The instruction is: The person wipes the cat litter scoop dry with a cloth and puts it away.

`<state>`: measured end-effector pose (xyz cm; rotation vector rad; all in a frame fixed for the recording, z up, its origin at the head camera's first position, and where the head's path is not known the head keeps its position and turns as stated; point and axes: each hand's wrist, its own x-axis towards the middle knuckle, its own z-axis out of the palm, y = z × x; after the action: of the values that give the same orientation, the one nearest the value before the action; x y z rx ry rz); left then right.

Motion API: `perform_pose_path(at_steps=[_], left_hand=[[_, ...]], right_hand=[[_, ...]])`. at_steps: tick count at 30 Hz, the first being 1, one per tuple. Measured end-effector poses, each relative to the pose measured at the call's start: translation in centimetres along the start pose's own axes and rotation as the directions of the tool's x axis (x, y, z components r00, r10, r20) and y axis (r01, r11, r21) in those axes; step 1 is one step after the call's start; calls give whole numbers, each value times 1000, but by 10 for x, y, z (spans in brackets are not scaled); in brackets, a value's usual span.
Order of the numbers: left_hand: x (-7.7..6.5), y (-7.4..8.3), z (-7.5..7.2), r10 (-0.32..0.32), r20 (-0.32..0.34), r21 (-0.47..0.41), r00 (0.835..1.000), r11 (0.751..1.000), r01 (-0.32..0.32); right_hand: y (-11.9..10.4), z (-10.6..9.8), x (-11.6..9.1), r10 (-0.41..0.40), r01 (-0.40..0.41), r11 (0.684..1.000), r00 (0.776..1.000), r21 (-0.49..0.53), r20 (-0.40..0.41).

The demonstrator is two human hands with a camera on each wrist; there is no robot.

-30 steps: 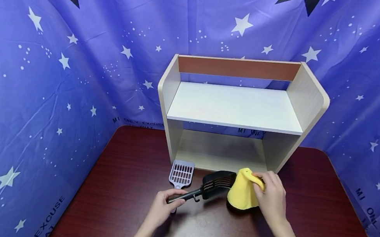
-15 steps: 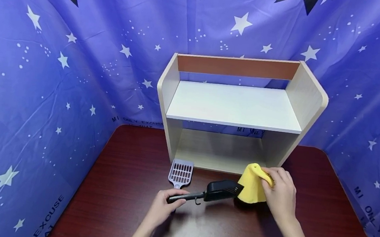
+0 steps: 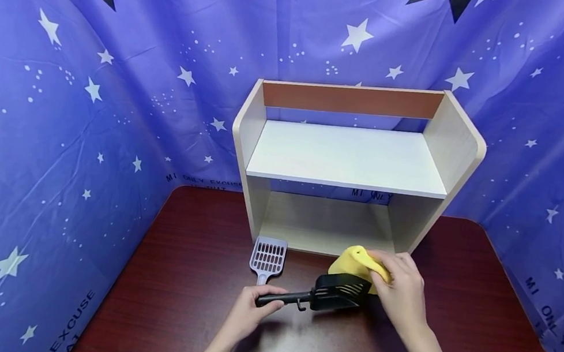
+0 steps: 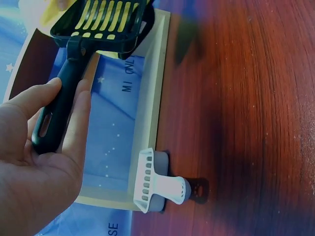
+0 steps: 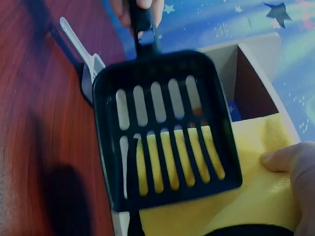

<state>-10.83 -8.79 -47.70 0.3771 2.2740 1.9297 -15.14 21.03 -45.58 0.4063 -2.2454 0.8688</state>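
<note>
Dark print on the blue starry curtain [image 3: 162,127] only. Head view: "MI ONLY EXCUSE" at back left, line beneath partly cut off by the counter [image 3: 192,229]; "EXCUSE" running upward at lower left, "HAT" under it; "MI" and "NLY" through the shelf unit [image 3: 349,154]; "MI ONLY EXCU" sloping down at right. Left wrist view: "SE" near bottom edge.

Hands, two: left hand [image 3: 247,310], right hand [image 3: 402,287]. Scoops, two: black scoop [image 3: 332,296], grey scoop [image 3: 264,274]. One yellow cloth [image 3: 345,264], one shelf unit [image 3: 349,157], one table [image 3: 189,258].
</note>
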Motion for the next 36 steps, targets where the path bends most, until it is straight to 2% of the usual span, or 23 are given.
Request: perform_pose_path(at_steps=[4, 7, 10, 14, 21, 25, 28, 32, 36], left_hand=[[1, -1, 2, -3, 4, 0, 1000, 1000, 3], [4, -12, 4, 8, -4, 1, 1000, 1000, -8], [7, -25, 6, 7, -30, 3, 1000, 1000, -7], [8, -31, 8, 2, -59, 5, 998, 1000, -2], [5, -32, 8, 9, -84, 18, 996, 1000, -8], [5, -33, 6, 13, -121, 24, 993, 1000, -10], [4, -33, 5, 1, -146, 22, 989, 1000, 2], [4, -30, 4, -21, -166, 15, 986, 1000, 24], [2, -14, 1, -16, -160, -15, 987, 1000, 13]], right_hand=[[-11, 2, 2, -42, 40, 998, 998, 43, 38], [-18, 5, 2, -106, 101, 993, 991, 55, 81], [-23, 7, 1, -184, 175, 982, 973, 71, 137], [-25, 8, 3, -265, 250, 964, 938, 92, 223], [-23, 7, 5, -391, 387, 918, 847, 87, 359], [-20, 5, 4, -423, 439, 897, 811, 57, 405], [-17, 5, 3, -429, 456, 889, 792, 46, 434], [-14, 5, 2, -460, 485, 873, 784, 51, 417], [-11, 5, 1, -502, 514, 855, 794, 62, 342]])
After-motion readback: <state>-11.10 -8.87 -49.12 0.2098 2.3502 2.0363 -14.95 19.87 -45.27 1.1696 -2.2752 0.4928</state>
